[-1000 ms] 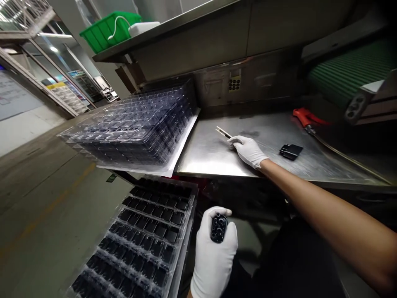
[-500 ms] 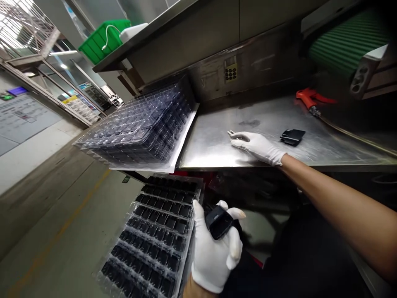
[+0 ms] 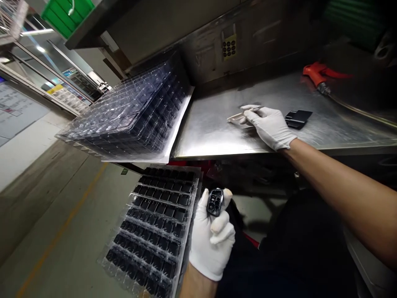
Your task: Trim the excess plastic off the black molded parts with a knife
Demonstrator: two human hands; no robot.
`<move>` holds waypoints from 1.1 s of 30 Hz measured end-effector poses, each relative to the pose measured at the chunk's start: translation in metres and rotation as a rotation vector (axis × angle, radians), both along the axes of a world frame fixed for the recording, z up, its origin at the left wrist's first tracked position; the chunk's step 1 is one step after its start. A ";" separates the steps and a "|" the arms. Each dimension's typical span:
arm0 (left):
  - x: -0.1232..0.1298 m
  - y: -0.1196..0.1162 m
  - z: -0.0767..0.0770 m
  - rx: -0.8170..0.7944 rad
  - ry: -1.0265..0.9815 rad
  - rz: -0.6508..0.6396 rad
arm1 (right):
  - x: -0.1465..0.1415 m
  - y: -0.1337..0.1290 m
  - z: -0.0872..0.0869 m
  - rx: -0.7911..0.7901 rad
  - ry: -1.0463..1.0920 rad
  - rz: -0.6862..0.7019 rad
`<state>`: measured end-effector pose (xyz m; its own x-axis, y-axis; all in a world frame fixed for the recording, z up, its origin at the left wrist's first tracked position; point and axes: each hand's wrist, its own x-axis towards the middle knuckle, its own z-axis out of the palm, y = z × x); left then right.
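Observation:
My left hand (image 3: 212, 240), in a white glove, grips a small black part (image 3: 215, 202) between thumb and fingers; round hollows show on the part's upturned face. Over the metal table, my right hand (image 3: 269, 124), also gloved, pinches a pair of tweezers (image 3: 237, 117) whose tips point left. Two flat black pieces (image 3: 298, 118) lie on the table just right of my right hand. Left of my left hand, a clear tray (image 3: 155, 223) holds rows of black parts.
Stacked clear plastic trays (image 3: 130, 111) stand at the left end of the metal table (image 3: 204, 136). A red air gun (image 3: 318, 74) with a hose lies at the back right. A green bin (image 3: 66, 16) sits on the upper shelf.
The black part in my left hand has turned, so its face with round hollows now shows. My right hand has raised the tweezers off the table top. The camera view has shifted.

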<state>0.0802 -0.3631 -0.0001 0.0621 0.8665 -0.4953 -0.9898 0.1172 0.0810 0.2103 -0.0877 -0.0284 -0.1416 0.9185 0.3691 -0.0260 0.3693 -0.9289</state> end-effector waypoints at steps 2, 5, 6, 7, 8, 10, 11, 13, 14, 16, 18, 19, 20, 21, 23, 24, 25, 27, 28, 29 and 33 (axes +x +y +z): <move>0.000 0.000 -0.001 -0.015 -0.014 -0.007 | 0.001 0.004 -0.004 0.041 -0.020 -0.058; -0.001 0.000 -0.002 -0.019 -0.036 -0.012 | 0.002 0.008 -0.009 0.061 -0.001 -0.120; -0.001 0.000 -0.002 -0.018 -0.042 -0.015 | 0.002 0.009 -0.011 0.065 0.012 -0.132; -0.001 0.000 -0.003 -0.014 -0.046 -0.019 | 0.002 0.010 -0.012 0.073 0.022 -0.140; -0.001 0.000 -0.004 -0.006 -0.046 -0.023 | 0.001 0.011 -0.012 0.081 0.031 -0.140; -0.002 -0.002 -0.007 0.022 -0.028 -0.028 | 0.000 0.011 -0.011 0.069 0.067 -0.114; -0.002 -0.002 -0.008 0.039 -0.006 -0.027 | 0.000 0.010 -0.008 0.041 0.096 -0.094; -0.004 -0.004 -0.009 0.065 0.060 -0.018 | 0.002 0.000 0.000 -0.013 0.164 -0.068; -0.006 -0.004 -0.010 0.064 0.093 -0.016 | 0.004 -0.009 0.005 -0.022 0.184 -0.060; -0.009 -0.006 -0.009 0.019 0.154 -0.034 | 0.011 -0.037 0.012 -0.024 0.171 -0.044; -0.013 -0.007 -0.010 -0.065 0.229 -0.052 | 0.020 -0.076 0.008 -0.130 0.118 0.028; -0.014 -0.007 -0.012 -0.108 0.280 -0.053 | 0.024 -0.098 0.001 -0.258 0.098 0.092; -0.015 -0.008 -0.014 -0.148 0.335 -0.052 | 0.028 -0.120 -0.010 -0.423 0.078 0.190; -0.016 -0.008 -0.018 -0.181 0.388 -0.050 | 0.031 -0.144 -0.023 -0.594 0.059 0.288; -0.015 -0.010 -0.026 -0.222 0.478 -0.062 | 0.037 -0.191 -0.056 -0.844 0.006 0.387; -0.014 -0.010 -0.032 -0.234 0.521 -0.075 | 0.039 -0.214 -0.072 -0.916 0.004 0.406; -0.013 -0.011 -0.037 -0.239 0.563 -0.086 | 0.042 -0.237 -0.086 -0.962 0.034 0.411; -0.012 -0.012 -0.047 -0.234 0.628 -0.110 | 0.046 -0.277 -0.106 -1.035 0.100 0.407; -0.011 -0.013 -0.052 -0.231 0.637 -0.127 | 0.048 -0.294 -0.111 -1.065 0.120 0.396; -0.011 -0.013 -0.057 -0.229 0.630 -0.144 | 0.051 -0.308 -0.114 -1.090 0.124 0.380; -0.011 -0.014 -0.071 -0.219 0.582 -0.192 | 0.069 -0.332 -0.110 -1.108 0.016 0.377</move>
<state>0.0691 -0.3767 -0.0713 -0.1262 0.7419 -0.6586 -0.7511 0.3623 0.5519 0.2793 -0.4197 -0.1382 -0.4766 0.6396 -0.6031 0.0243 -0.6762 -0.7363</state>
